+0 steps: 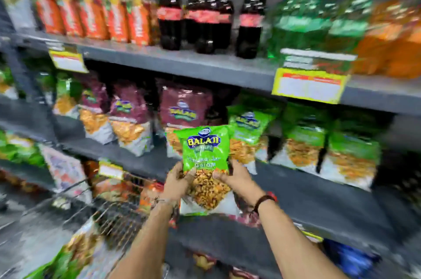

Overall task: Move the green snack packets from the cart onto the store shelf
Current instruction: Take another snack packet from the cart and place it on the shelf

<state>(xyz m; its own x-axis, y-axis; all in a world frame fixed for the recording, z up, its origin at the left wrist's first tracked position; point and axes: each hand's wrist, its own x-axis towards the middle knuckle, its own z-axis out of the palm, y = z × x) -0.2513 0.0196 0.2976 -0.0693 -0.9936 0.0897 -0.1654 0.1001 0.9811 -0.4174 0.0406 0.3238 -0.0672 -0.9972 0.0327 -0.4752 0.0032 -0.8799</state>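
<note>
I hold one green snack packet [205, 153] upright with both hands, in front of the middle shelf [307, 189]. My left hand [178, 179] grips its lower left edge and my right hand [237, 178] grips its lower right edge. More green packets [248, 128] stand on that shelf just behind and to the right of it. The wire cart [109, 212] is at lower left, with another green packet [68, 258] lying in it. The view is blurred by motion.
Maroon snack packets [184, 107] stand on the middle shelf to the left. The upper shelf holds orange packets [91, 16], dark cola bottles [205, 16] and green bottles [307, 16]. Yellow price tags [309, 84] hang from the shelf edge. Lower shelves hold more packets.
</note>
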